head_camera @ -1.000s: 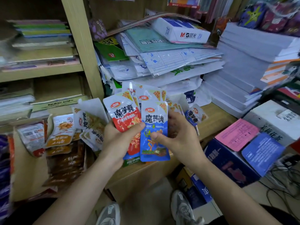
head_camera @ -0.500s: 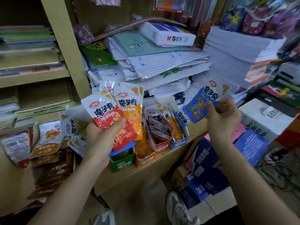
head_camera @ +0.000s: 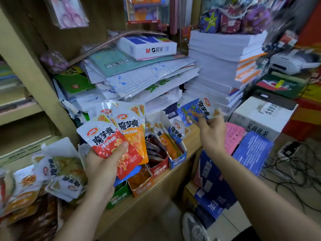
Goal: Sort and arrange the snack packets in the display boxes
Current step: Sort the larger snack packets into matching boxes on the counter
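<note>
Slipping is being risked: a glossy blue foil snack packet (head_camera: 198, 109) is being pinched only at its lower edge by fingertips of the right hand (head_camera: 212, 133).

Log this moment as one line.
left hand: grips red packet, orange packet | right hand: pinches blue packet | blue display box: packet not yet in

L hand (head_camera: 100, 169) gripping packet fan (head_camera: 112, 134), R hand (head_camera: 212, 131) raised, pinching blue packet (head_camera: 196, 108), both forearms extended fwd
</note>
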